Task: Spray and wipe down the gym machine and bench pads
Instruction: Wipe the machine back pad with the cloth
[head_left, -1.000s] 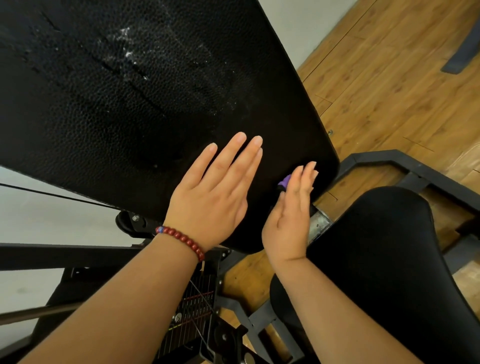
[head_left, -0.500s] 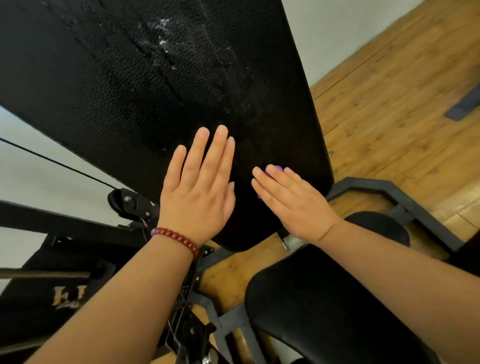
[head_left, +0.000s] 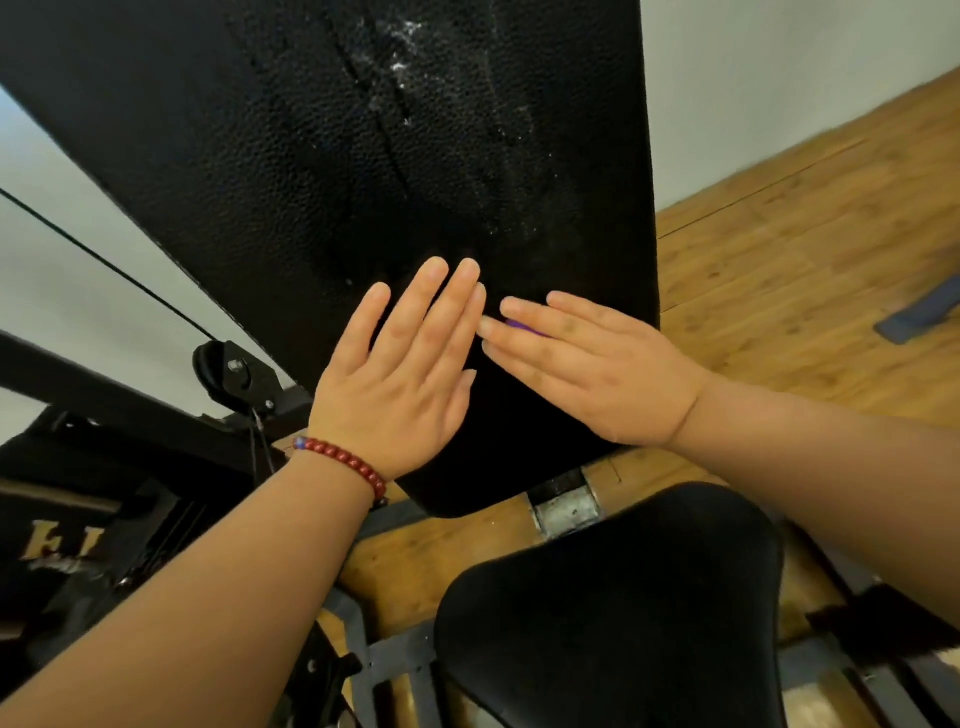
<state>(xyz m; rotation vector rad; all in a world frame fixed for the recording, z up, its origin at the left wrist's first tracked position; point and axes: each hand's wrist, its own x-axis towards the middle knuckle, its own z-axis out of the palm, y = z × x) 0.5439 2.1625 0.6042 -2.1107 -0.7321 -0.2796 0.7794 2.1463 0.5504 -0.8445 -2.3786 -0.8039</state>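
Back pad (head_left: 363, 182), lower end: wiping, both hands flat.
Left hand (head_left: 400, 374) is spread straight-fingered on the pad, holding nothing. A mostly hidden purple item (head_left: 519, 326) is pressed under the right hand (head_left: 587, 369), not gripped. Spray (head_left: 400, 67) sits higher up. Risk judged: the unclasped item may be slid off, leaving droplets unwiped.

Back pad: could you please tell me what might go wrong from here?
Droplets sit high on the back pad, above the left hand and right hand, so they may be missed. The purple cloth barely shows under the right hand; bare skin might smear the spray.
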